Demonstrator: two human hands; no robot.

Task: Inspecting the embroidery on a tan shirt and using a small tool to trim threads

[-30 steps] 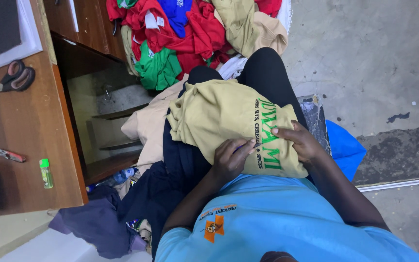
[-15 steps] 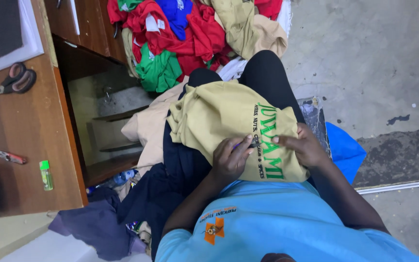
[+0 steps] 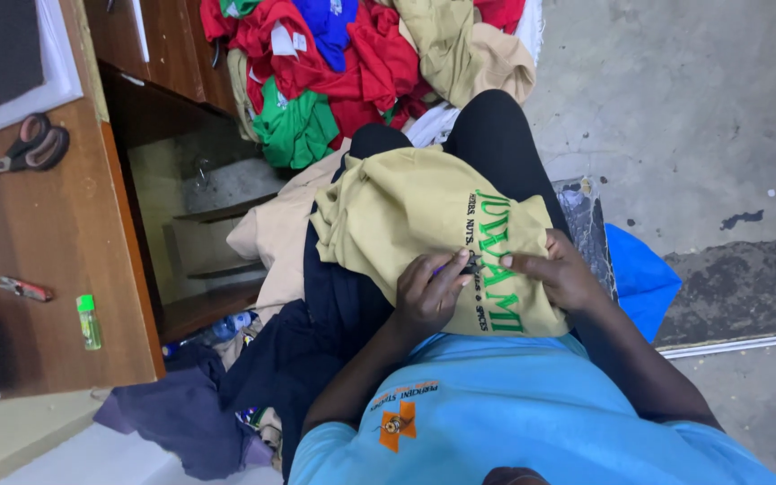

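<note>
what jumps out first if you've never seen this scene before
The eye lands on the tan garment with green lettering spread over the person's lap at centre, with the left hand and right hand pinching at its print. Next comes the bright pile of red, green and blue clothes on the floor at top. Scissors lie on the wooden table at left.

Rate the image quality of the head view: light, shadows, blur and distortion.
Head view: soft, even light with no glare; the yellow shirt and both hands, left hand and right hand, are sharp; deep shadow fills the open desk recess; the desk edge leans, showing wide-angle distortion; the small dark tool between the fingers is too small to identify.
</note>
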